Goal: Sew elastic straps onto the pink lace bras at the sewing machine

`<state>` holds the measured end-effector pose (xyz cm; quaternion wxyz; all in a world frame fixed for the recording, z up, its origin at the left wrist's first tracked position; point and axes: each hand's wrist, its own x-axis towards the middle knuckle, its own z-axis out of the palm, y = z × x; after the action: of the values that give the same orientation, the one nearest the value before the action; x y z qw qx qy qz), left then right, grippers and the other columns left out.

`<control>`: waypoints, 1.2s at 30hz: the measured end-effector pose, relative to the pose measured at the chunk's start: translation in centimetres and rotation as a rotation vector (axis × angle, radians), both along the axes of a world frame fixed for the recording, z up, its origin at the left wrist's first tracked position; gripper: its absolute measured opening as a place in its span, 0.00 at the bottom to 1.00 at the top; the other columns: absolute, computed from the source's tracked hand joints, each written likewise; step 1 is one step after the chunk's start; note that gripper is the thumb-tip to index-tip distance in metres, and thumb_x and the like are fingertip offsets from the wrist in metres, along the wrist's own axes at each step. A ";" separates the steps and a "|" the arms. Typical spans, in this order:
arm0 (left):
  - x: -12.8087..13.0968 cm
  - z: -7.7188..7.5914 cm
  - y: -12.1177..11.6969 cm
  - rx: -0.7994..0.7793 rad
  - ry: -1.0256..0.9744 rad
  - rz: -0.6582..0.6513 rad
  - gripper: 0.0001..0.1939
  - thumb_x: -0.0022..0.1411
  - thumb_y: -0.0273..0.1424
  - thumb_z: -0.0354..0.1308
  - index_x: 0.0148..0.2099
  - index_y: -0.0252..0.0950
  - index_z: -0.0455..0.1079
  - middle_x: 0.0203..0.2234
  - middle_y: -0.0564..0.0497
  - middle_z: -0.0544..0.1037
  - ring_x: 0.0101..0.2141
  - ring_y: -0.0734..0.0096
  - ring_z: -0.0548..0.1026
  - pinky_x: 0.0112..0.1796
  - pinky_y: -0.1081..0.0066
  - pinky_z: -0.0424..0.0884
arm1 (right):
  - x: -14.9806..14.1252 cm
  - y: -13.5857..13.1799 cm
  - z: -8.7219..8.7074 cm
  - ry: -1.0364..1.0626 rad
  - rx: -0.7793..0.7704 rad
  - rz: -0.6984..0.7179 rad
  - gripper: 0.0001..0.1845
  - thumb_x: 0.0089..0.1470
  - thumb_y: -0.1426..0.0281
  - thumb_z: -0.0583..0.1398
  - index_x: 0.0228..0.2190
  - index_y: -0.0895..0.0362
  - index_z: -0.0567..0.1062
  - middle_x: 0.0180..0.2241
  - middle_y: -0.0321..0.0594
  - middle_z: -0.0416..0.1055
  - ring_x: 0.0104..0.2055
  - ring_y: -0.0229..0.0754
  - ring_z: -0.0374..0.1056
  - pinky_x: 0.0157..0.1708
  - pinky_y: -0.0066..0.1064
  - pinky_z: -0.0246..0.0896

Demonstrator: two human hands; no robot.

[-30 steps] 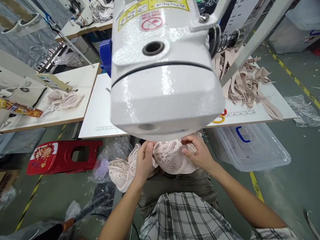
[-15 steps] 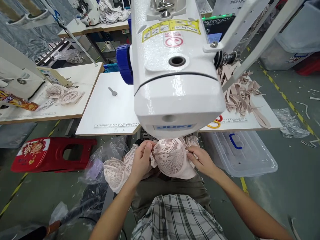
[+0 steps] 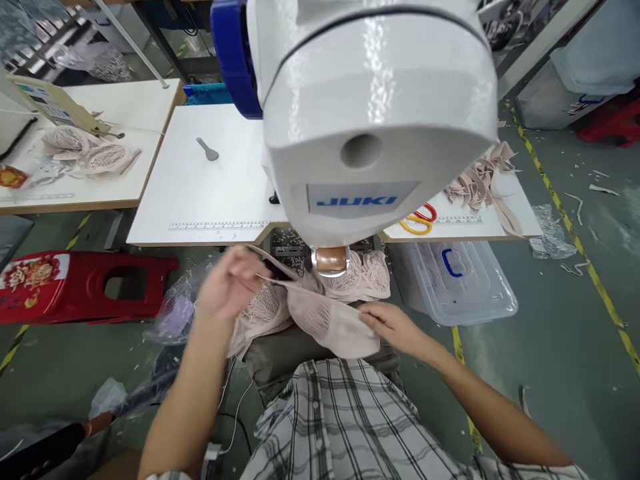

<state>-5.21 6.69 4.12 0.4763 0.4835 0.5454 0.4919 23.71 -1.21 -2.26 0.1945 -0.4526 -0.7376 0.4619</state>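
A pale pink lace bra lies across my lap, under the head of a white JUKI sewing machine. My left hand is blurred by motion; it seems to pinch a thin strap or edge of the bra and hold it up at the left. My right hand rests on the bra's right side, fingers closed on the fabric edge. More lace cups sit just behind, below the machine's copper-coloured part.
The white sewing table carries a printed ruler, red and yellow scissors and a pile of beige straps. A clear lidded bin stands at the right, a red stool at the left. More lace pieces lie on the neighbouring table.
My head has moved closer to the machine. The bra has been turned over and stretched out; my left hand has swung left and upward with a strap, the right hand slid to the lower edge.
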 end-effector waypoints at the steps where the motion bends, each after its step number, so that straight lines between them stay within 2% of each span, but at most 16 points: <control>1: -1.6 0.3 0.9 -0.005 -0.034 0.040 0.28 0.73 0.40 0.44 0.20 0.36 0.50 0.13 0.61 0.42 0.16 0.84 0.50 0.27 0.76 0.62 | 0.8 0.1 -0.1 -0.020 0.010 -0.031 0.22 0.66 0.56 0.49 0.30 0.53 0.75 0.29 0.40 0.75 0.31 0.42 0.69 0.33 0.32 0.63; 2: -3.2 0.6 1.8 -0.012 -0.057 0.081 0.26 0.75 0.34 0.37 0.22 0.34 0.46 0.15 0.60 0.38 0.18 0.84 0.46 0.29 0.78 0.58 | 1.6 0.3 -0.1 -0.046 0.016 -0.026 0.22 0.66 0.56 0.50 0.29 0.53 0.75 0.27 0.39 0.74 0.30 0.42 0.69 0.33 0.32 0.63; 4: -6.3 1.0 3.2 -0.057 -0.111 0.261 0.23 0.75 0.27 0.25 0.24 0.33 0.40 0.16 0.59 0.36 0.19 0.85 0.43 0.31 0.78 0.52 | 3.0 0.5 -0.1 -0.085 0.006 0.003 0.23 0.65 0.54 0.51 0.27 0.53 0.75 0.26 0.40 0.72 0.31 0.43 0.69 0.34 0.34 0.64; 6: -8.8 1.1 4.1 -0.114 -0.155 0.452 0.22 0.74 0.26 0.20 0.25 0.32 0.37 0.16 0.59 0.37 0.19 0.86 0.42 0.31 0.79 0.49 | 3.9 0.5 -0.4 -0.091 -0.038 -0.018 0.25 0.65 0.53 0.51 0.26 0.52 0.76 0.29 0.42 0.73 0.35 0.44 0.70 0.40 0.36 0.67; 8: -10.5 1.1 4.4 -0.145 -0.221 0.550 0.24 0.73 0.28 0.14 0.25 0.33 0.38 0.15 0.59 0.36 0.18 0.87 0.41 0.29 0.81 0.47 | 4.5 0.2 -1.2 -0.070 -0.079 -0.111 0.25 0.64 0.52 0.51 0.27 0.52 0.77 0.33 0.43 0.74 0.39 0.45 0.71 0.47 0.40 0.67; 10: -11.4 1.1 4.3 -0.157 -0.282 0.551 0.26 0.73 0.26 0.13 0.24 0.34 0.40 0.14 0.59 0.37 0.16 0.86 0.39 0.25 0.83 0.45 | 4.8 -0.2 -2.4 -0.040 -0.101 -0.266 0.24 0.62 0.49 0.53 0.29 0.52 0.77 0.34 0.43 0.74 0.39 0.46 0.72 0.48 0.42 0.68; 12: -11.4 0.9 3.6 -0.175 -0.306 0.505 0.26 0.74 0.25 0.18 0.24 0.35 0.44 0.13 0.60 0.39 0.14 0.84 0.39 0.21 0.83 0.44 | 4.7 -0.8 -3.8 0.007 -0.083 -0.500 0.22 0.59 0.48 0.56 0.35 0.53 0.76 0.33 0.43 0.74 0.36 0.46 0.72 0.40 0.40 0.70; 14: -10.2 0.4 2.6 -0.212 -0.312 0.441 0.26 0.76 0.26 0.24 0.25 0.36 0.49 0.12 0.61 0.41 0.13 0.83 0.39 0.19 0.81 0.43 | 4.2 -1.1 -4.8 0.070 0.031 -0.793 0.22 0.56 0.49 0.59 0.40 0.53 0.72 0.31 0.42 0.73 0.31 0.45 0.70 0.31 0.37 0.68; 16: -8.0 -0.6 1.5 -0.299 -0.337 0.322 0.25 0.75 0.24 0.30 0.27 0.36 0.57 0.13 0.62 0.45 0.12 0.84 0.46 0.19 0.80 0.46 | 3.1 -1.0 -5.2 0.081 0.158 -0.958 0.20 0.53 0.50 0.62 0.39 0.53 0.71 0.30 0.42 0.72 0.29 0.45 0.68 0.28 0.36 0.65; 18: -5.2 -2.1 0.4 -0.376 -0.358 0.194 0.19 0.74 0.29 0.43 0.27 0.35 0.63 0.14 0.62 0.50 0.13 0.83 0.50 0.18 0.78 0.49 | 1.6 -0.5 -4.7 0.049 0.173 -0.864 0.17 0.53 0.51 0.62 0.33 0.52 0.72 0.28 0.44 0.73 0.27 0.45 0.68 0.27 0.37 0.64; 20: -2.2 -3.3 -0.9 -0.415 -0.392 0.056 0.18 0.66 0.38 0.57 0.26 0.36 0.63 0.13 0.63 0.51 0.14 0.82 0.50 0.18 0.77 0.51 | -0.4 0.3 -3.4 0.045 0.075 -0.609 0.16 0.53 0.52 0.61 0.30 0.52 0.74 0.28 0.43 0.75 0.27 0.45 0.69 0.28 0.37 0.65; 23: 1.7 -4.2 -2.7 -0.407 -0.439 -0.206 0.21 0.53 0.46 0.67 0.27 0.36 0.64 0.13 0.64 0.53 0.15 0.83 0.48 0.19 0.77 0.48 | -3.1 1.5 -1.3 0.126 -0.035 -0.350 0.14 0.56 0.56 0.59 0.32 0.53 0.77 0.31 0.42 0.78 0.32 0.45 0.72 0.32 0.35 0.68; 26: 4.1 -4.0 -4.1 -0.385 -0.278 -0.356 0.20 0.53 0.47 0.65 0.28 0.36 0.65 0.15 0.62 0.56 0.16 0.81 0.51 0.20 0.76 0.47 | -4.4 2.5 -0.1 0.197 -0.098 -0.272 0.16 0.58 0.56 0.57 0.35 0.54 0.78 0.34 0.42 0.79 0.33 0.43 0.72 0.33 0.34 0.67; 30: 5.8 -3.5 -5.2 -0.261 0.107 -0.476 0.15 0.60 0.41 0.57 0.26 0.36 0.65 0.17 0.59 0.60 0.19 0.78 0.56 0.22 0.74 0.52 | -4.1 3.0 0.9 0.209 -0.169 -0.213 0.20 0.56 0.52 0.59 0.38 0.56 0.78 0.26 0.38 0.74 0.27 0.39 0.67 0.26 0.30 0.61; 33: 6.1 -3.8 -5.0 -0.124 0.366 -0.509 0.14 0.62 0.36 0.54 0.25 0.37 0.64 0.16 0.59 0.59 0.20 0.77 0.57 0.23 0.74 0.54 | -3.1 3.5 1.4 0.136 -0.169 -0.132 0.13 0.57 0.58 0.61 0.35 0.55 0.79 0.26 0.35 0.74 0.27 0.38 0.67 0.27 0.30 0.59; 36: 5.5 -4.7 -4.0 0.075 0.624 -0.515 0.13 0.61 0.33 0.57 0.24 0.39 0.65 0.16 0.58 0.64 0.19 0.75 0.63 0.22 0.73 0.56 | -3.2 4.7 1.5 0.056 -0.129 -0.044 0.07 0.58 0.68 0.60 0.31 0.55 0.78 0.29 0.35 0.77 0.31 0.39 0.70 0.31 0.31 0.62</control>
<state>0.30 2.72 -0.57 0.3778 0.7473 0.5064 0.2057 20.55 3.44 -0.80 0.1956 -0.4669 -0.6905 0.5166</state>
